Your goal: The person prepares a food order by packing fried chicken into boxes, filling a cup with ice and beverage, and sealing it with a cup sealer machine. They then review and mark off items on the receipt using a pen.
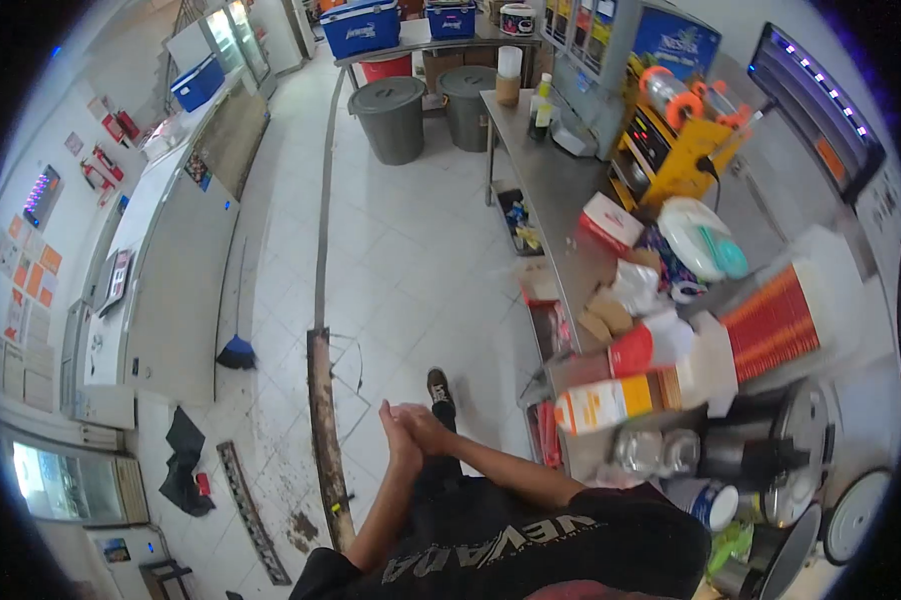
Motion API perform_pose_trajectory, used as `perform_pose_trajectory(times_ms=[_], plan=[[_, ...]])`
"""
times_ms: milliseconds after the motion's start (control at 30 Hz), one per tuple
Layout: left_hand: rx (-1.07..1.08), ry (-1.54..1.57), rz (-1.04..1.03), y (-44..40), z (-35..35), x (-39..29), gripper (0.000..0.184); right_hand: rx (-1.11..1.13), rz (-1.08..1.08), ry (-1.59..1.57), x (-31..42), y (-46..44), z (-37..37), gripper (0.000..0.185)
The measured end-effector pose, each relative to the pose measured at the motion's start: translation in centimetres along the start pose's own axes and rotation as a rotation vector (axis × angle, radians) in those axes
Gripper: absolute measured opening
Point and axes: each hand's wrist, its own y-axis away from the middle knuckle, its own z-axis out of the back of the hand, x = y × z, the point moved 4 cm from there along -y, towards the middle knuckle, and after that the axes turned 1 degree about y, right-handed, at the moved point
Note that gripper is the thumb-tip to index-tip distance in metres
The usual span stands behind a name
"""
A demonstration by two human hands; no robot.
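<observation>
Left hand [399, 438] and right hand [427, 430] clasped together, seemingly empty | rust-brown, long floor strip [323, 410] beside them, untouched | orange-and-white cardboard carton [605, 404] lying on grey metal worktop [561, 185] | handling looks idle; amount done, can't tell
</observation>
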Motion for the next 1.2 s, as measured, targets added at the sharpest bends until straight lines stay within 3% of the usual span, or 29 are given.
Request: perform_pose_trajectory(times_ms=[67, 100, 133, 167, 200, 300, 333, 367, 400, 433, 500, 633, 700, 800, 933, 1067, 1200], plan=[[-0.062, -0.381, -0.353, -4.6, -7.2, -6.6, 0.068, 0.130, -0.430, 0.243, -7.6, -6.6, 5.2, 0.043], [0.031, -0.492, -0.465, -8.1, -10.8, -10.4, 0.067, 0.068, -0.509, 0.417, -12.4, -9.3, 8.7, 0.046], [0.125, -0.537, -0.561, -11.7, -14.5, -13.6, 0.065, -0.277, -0.381, 0.403, -16.5, -12.1, 13.2, 0.050], [0.212, -0.578, -0.641, -14.7, -17.8, -16.0, 0.063, -0.209, -0.399, 0.503, -13.5, -15.8, 20.4, 0.049], [0.238, -0.654, -0.624, -18.2, -21.2, -18.6, 0.062, -0.169, -0.314, 0.615, -19.4, -20.0, 26.3, 0.045], [0.374, -0.790, -0.551, -29.6, -31.5, -23.6, 0.059, -0.673, -0.178, 0.571, -11.1, -30.2, 49.7, 0.026], [0.406, -0.837, -0.550, -33.3, -34.7, -24.4, 0.060, -0.703, -0.217, 0.495, -10.2, -33.5, 57.7, 0.036], [0.439, -0.886, -0.554, -36.9, -38.0, -24.8, 0.061, -0.780, -0.245, 0.589, -4.5, -36.1, 63.8, 0.047], [0.472, -0.935, -0.560, -40.7, -41.1, -25.0, 0.061, -0.790, -0.316, 0.782, 0.5, -38.9, 69.5, 0.051], [0.524, -1.011, -0.567, -44.5, -43.8, -24.8, 0.062, -0.827, -0.166, 0.750, -1.1, -41.7, 76.2, 0.055], [0.627, -1.161, -0.563, -51.7, -48.2, -23.4, 0.065, -0.771, -0.263, 1.035, 0.6, -47.3, 86.1, 0.063], [0.856, -1.238, -0.558, -63.2, -56.3, -22.4, 0.070, -0.496, -0.347, 1.218, -4.6, -56.6, 103.3, 0.083], [0.914, -1.254, -0.565, -67.8, -61.1, -23.4, 0.071, -0.386, -0.439, 1.326, -8.1, -59.3, 107.3, 0.095], [1.003, -1.234, -0.617, -73.1, -69.9, -27.3, 0.074, -0.120, -0.721, 1.125, -7.6, -61.5, 109.5, 0.095], [0.988, -1.187, -0.869, -77.9, -83.8, -30.7, 0.091, -0.155, -0.753, 1.052, -4.7, -62.1, 108.3, 0.090], [1.234, -0.962, -0.964, -79.7, -95.9, -31.8, 0.108, -0.228, -0.785, 1.043, -6.2, -61.5, 109.7, 0.089], [1.454, -0.903, -0.823, -81.8, -99.5, -29.9, 0.111, -0.396, -1.058, 0.920, -2.6, -63.7, 108.8, 0.089]])
